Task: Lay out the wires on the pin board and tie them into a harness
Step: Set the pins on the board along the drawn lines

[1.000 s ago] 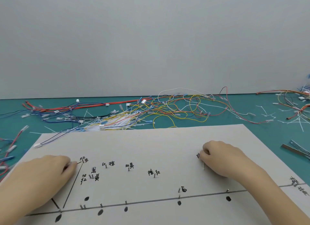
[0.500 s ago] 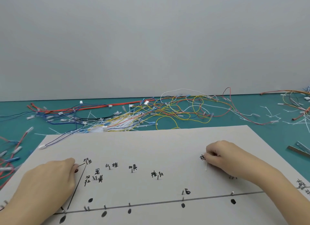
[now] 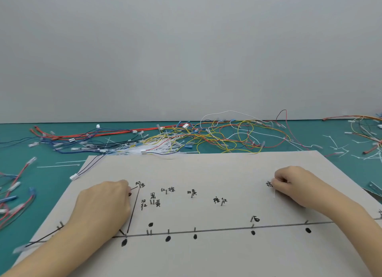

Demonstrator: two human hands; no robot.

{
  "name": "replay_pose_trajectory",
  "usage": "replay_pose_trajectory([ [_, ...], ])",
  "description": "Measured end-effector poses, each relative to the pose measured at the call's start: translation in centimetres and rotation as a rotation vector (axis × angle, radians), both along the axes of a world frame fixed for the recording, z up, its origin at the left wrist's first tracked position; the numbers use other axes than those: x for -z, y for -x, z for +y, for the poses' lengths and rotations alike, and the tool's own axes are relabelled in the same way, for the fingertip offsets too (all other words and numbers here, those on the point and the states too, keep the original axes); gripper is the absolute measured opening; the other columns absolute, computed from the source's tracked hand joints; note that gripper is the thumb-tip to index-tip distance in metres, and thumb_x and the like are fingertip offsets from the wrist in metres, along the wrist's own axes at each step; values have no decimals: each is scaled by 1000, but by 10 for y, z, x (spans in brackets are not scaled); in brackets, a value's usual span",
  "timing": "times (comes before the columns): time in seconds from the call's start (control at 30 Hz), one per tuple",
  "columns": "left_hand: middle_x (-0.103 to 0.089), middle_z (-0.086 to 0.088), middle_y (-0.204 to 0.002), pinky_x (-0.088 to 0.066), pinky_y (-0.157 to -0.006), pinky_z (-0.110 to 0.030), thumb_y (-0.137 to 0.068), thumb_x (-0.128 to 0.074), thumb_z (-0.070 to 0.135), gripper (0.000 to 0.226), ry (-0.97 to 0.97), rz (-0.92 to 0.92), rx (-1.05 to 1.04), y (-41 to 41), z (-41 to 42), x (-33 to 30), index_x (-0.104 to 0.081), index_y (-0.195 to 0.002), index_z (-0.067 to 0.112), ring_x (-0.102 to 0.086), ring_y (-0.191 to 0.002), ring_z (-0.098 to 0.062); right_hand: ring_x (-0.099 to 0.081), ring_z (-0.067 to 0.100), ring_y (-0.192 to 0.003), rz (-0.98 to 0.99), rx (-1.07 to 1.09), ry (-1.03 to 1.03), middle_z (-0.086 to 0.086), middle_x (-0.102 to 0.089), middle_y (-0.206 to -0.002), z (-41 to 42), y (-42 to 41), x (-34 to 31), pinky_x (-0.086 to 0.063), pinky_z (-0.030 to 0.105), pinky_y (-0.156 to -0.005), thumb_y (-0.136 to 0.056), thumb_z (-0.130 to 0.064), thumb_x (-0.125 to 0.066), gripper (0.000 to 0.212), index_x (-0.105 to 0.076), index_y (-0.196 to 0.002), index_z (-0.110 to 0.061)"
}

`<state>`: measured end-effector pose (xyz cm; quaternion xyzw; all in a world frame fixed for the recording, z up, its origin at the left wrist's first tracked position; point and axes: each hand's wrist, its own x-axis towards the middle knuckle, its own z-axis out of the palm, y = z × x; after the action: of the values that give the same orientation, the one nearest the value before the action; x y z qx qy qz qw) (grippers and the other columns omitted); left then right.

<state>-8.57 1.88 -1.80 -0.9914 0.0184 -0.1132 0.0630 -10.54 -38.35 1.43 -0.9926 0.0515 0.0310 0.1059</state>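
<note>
The grey pin board [image 3: 206, 173] lies in front of me with short metal pins and handwritten labels. A black wire [image 3: 133, 210] runs from the top-left pin down to a pin on the long grey line, then off left to a clear terminal [image 3: 19, 250]. My left hand [image 3: 103, 208] rests on the board, its curled fingertips pinching that wire's upper end beside the pin. Near the right end, my right hand [image 3: 289, 186] is curled, pinching a pale translucent terminal [image 3: 274, 193] by a pin. Whatever wire is attached to it is hidden.
A tangle of loose coloured wires [image 3: 217, 136] with connectors lies on the green mat behind the board. More wires [image 3: 12, 194] lie at the left and far right [image 3: 368, 132]. White cable ties [image 3: 337, 144] are scattered about. A metal tool [image 3: 374, 188] lies by the board's right edge.
Both hands stay at the same pins on the board. My view has drifted, so the board and the hands sit further right in the frame.
</note>
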Motion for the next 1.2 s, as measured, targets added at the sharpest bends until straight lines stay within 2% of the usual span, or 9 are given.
replay_pose_trajectory([
  [0.1,-60,6,-80,-31,-58,-31,-98,-33,34,28,25,16,13,-3,-3,-1,-35,-72,24,-63,-85,-22,-31,16,-56,-12,19,-7,0,-39,-63,-5,-3,2,-26,33,-54,-94,-23,-51,37,-35,-62,-14],
  [0.47,-37,6,-63,-28,-53,-31,-97,-31,32,24,-59,29,15,3,-4,-4,-33,-75,24,-47,-67,-21,-29,15,-51,6,23,-80,-3,-34,-58,-7,-7,2,-26,31,-51,-91,-21,-56,40,-33,-58,-15],
  [0.7,-42,7,-66,-31,-53,-29,-102,-22,41,31,-97,-4,26,15,-4,-16,-31,-77,25,-49,-68,-18,-38,17,-57,51,112,-37,-1,-43,-65,0,-4,0,-30,31,-55,-95,-28,-51,37,-37,-64,-14],
  [0.77,-48,7,-65,-34,-53,-30,-100,-22,47,38,110,-25,41,20,-7,-33,-33,-72,25,-53,-67,-16,-49,17,-70,15,178,93,-3,-52,-82,12,1,-9,-37,31,-60,-97,-40,-47,31,-45,-77,-16],
  [0.83,-54,9,-60,-37,-53,-28,-97,-31,51,43,535,57,153,25,-13,-53,-49,-69,24,-52,-59,-6,-53,17,-84,-144,165,146,-5,-52,-95,29,6,-23,-39,32,-66,-96,-47,-45,26,-47,-92,-22],
  [0.9,-47,10,-50,-31,-47,-20,-98,-39,44,43,1024,296,286,28,-23,-75,-60,-66,25,-42,-45,-6,-55,11,-80,-296,74,-139,-9,-56,-90,53,11,-39,-40,30,-66,-94,-47,-50,22,-53,-91,-26],
  [1.0,-28,9,-49,-21,-38,-12,-91,-50,35,39,1532,471,376,30,-38,-98,-65,-59,22,-20,-39,-5,-53,4,-60,-244,-131,-728,-9,-65,-73,99,20,-57,-40,17,-56,-91,-35,-59,19,-65,-80,-21],
  [1.1,-43,4,-52,-34,-38,-15,-75,-56,45,36,1730,549,379,27,-49,-108,-75,-66,17,-37,-39,-8,-55,9,-59,-55,-345,-1002,-3,-67,-72,138,31,-59,-42,17,-55,-94,-27,-58,21,-72,-85,-14],
  [1.2,-68,12,-73,-48,-58,-17,-71,-51,57,44,1617,562,327,20,-59,-101,-80,-83,26,-61,-66,0,-53,12,-55,156,-422,-1189,0,-67,-75,164,32,-51,-44,20,-50,-96,-27,-57,27,-71,-97,-4],
])
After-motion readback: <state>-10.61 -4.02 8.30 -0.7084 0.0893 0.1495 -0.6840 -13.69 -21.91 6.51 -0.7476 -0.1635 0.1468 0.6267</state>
